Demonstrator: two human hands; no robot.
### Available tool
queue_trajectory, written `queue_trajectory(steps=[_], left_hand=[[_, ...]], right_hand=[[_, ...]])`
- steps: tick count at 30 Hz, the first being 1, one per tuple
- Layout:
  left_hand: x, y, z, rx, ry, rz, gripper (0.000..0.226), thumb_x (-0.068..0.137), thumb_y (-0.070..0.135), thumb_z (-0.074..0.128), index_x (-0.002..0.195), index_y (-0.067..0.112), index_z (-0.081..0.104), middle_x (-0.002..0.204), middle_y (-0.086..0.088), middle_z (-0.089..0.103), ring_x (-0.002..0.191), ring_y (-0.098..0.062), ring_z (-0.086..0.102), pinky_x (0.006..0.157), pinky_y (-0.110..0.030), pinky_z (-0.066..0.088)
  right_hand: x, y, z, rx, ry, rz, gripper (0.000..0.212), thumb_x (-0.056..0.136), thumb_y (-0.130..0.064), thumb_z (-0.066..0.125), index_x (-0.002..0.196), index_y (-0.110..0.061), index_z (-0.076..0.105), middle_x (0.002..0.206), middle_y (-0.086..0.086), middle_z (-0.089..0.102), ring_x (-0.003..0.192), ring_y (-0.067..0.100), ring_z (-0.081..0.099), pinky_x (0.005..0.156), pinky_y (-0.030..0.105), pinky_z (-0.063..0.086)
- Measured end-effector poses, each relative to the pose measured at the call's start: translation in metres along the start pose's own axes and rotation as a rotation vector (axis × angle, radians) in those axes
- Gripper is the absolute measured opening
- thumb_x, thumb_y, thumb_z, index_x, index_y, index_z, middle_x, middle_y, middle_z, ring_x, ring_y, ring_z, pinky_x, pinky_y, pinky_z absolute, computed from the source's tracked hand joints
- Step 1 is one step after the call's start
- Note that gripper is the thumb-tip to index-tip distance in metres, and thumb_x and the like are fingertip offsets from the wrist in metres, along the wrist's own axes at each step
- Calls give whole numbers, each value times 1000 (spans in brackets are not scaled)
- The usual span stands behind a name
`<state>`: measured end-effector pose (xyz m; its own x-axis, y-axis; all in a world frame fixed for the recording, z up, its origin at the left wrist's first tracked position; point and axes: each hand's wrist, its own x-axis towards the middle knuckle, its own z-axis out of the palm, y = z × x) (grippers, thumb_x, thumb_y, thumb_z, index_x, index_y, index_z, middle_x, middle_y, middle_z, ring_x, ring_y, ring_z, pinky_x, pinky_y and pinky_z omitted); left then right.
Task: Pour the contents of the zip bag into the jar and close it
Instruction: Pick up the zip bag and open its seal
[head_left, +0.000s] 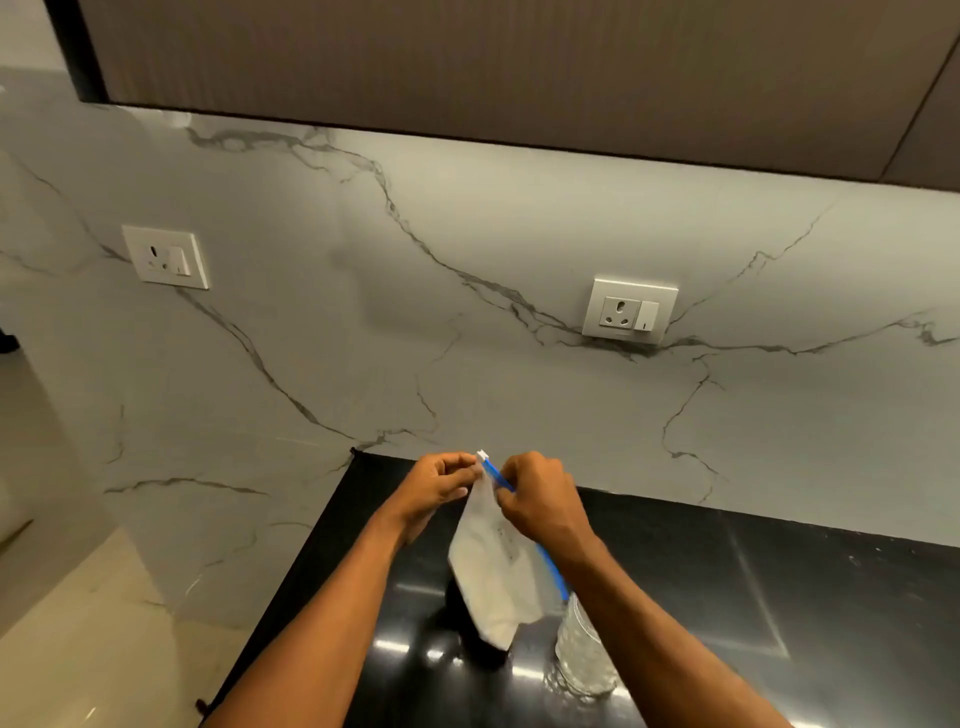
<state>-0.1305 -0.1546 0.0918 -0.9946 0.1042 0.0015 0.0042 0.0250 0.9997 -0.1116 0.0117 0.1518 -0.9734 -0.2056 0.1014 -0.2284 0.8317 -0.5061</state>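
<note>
Both hands, left (439, 480) & right (540, 499), pinch top of clear blue-zip plastic bag (493, 577) w/ white powder, above black glossy table (727, 582); clear glass jar (584, 654) just right.

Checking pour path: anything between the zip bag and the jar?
Nothing visible. Both hands, left and right, hold the zip bag above the counter; the jar stands just right of its lower end, mouth hidden by the right forearm.
</note>
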Motion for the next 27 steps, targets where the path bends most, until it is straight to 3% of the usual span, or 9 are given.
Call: queue_trajectory(steps=[3, 6, 9, 11, 14, 17, 20, 27], left_hand=[[-5, 32, -4, -104, -16, 88, 29, 86, 26, 68, 103, 3, 74, 100, -12, 75, 99, -25, 70, 91, -35, 57], [-13, 65, 0, -114, 22, 205, 24, 82, 27, 69, 94, 6, 75, 90, -8, 75, 87, -21, 71, 81, -32, 60], [-20, 94, 8, -115, 60, 304, 23, 83, 27, 68, 92, 7, 76, 88, -10, 75, 84, -25, 72, 79, -35, 61], [-24, 113, 15, -86, 45, 361, 27, 83, 28, 69, 95, 5, 76, 93, -16, 75, 88, -34, 72, 79, -41, 62], [-29, 134, 25, -39, 33, 436, 26, 80, 33, 72, 92, 11, 78, 94, -19, 75, 88, -40, 72, 79, -47, 62], [-33, 146, 32, -12, 50, 462, 15, 80, 34, 72, 85, 22, 80, 90, -17, 76, 86, -40, 72, 80, -49, 61], [-35, 148, 38, -11, 51, 470, 12, 78, 34, 72, 82, 26, 80, 87, -13, 76, 83, -36, 73, 76, -44, 62], [-33, 140, 61, -102, 148, 429, 24, 83, 28, 72, 91, 6, 77, 87, -14, 76, 80, -34, 73, 71, -41, 63]], right_hand=[[2, -6, -33, 37, -16, -69, 17, 90, -18, 66, 103, -10, 73, 93, 6, 72, 72, 11, 59, 53, 9, 36], [4, -14, -64, 69, -35, -140, 21, 89, -18, 68, 108, -11, 73, 90, 2, 70, 70, 7, 58, 54, 8, 38], [3, -22, -91, 133, -16, -213, 18, 88, -26, 71, 103, -15, 72, 77, -7, 67, 62, 4, 61, 53, 12, 48], [5, -26, -105, 206, 38, -271, 19, 86, -32, 71, 98, -18, 71, 78, -5, 71, 67, 7, 68, 63, 22, 59], [9, -33, -120, 218, 168, -318, 16, 86, -37, 70, 92, -22, 75, 77, -7, 73, 68, 3, 67, 62, 20, 56], [6, -37, -129, 256, 244, -318, 12, 86, -34, 71, 83, -24, 76, 69, -12, 70, 60, -5, 61, 54, 9, 44], [2, -36, -132, 269, 266, -328, 10, 86, -30, 72, 82, -21, 76, 68, -11, 69, 57, -5, 59, 52, 8, 42], [-7, -27, -135, 179, 318, -333, 17, 91, -26, 67, 93, -10, 73, 77, -4, 65, 61, -5, 53, 54, 1, 40]])
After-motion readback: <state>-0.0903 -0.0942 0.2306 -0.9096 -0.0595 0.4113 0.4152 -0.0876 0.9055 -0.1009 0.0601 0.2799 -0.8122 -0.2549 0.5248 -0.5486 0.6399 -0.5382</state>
